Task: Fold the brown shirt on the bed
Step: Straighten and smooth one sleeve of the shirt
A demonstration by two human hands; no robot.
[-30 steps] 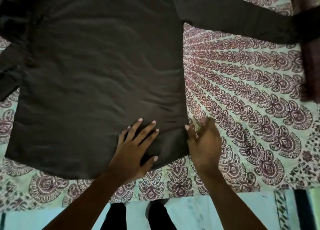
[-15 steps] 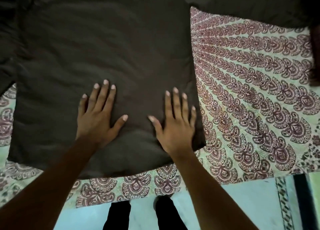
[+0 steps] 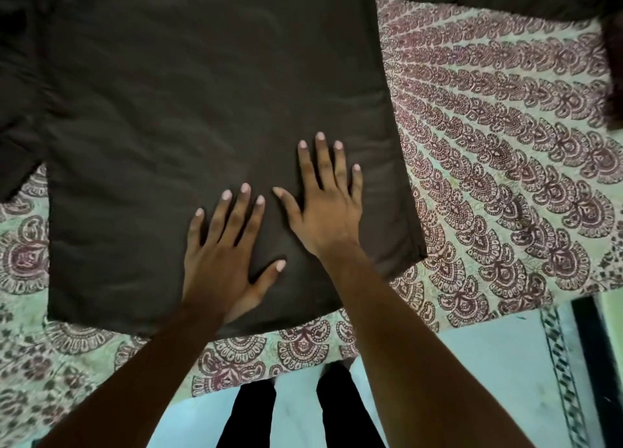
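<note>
The brown shirt (image 3: pixel 188 110) lies spread flat on the bed, body toward me, hem near the bed's front edge. One sleeve runs off to the upper right and the other bunches at the left edge. My left hand (image 3: pixel 226 255) rests flat on the shirt near the hem, fingers spread. My right hand (image 3: pixel 327 205) lies flat just right of it and a little farther up, fingers apart, palm down on the fabric. Neither hand grips the cloth.
The bed carries a pale bedsheet (image 3: pixel 505 178) printed with maroon paisley arcs. Its front edge runs along the bottom, with light floor (image 3: pixel 472 363) and my dark-clothed legs (image 3: pixel 296 410) below. A dark maroon cloth (image 3: pixel 615 76) sits at the far right edge.
Both hands went from the hem's right corner onto the shirt body. My left hand then slid right toward the right hand, and my right hand moved farther up the fabric.
</note>
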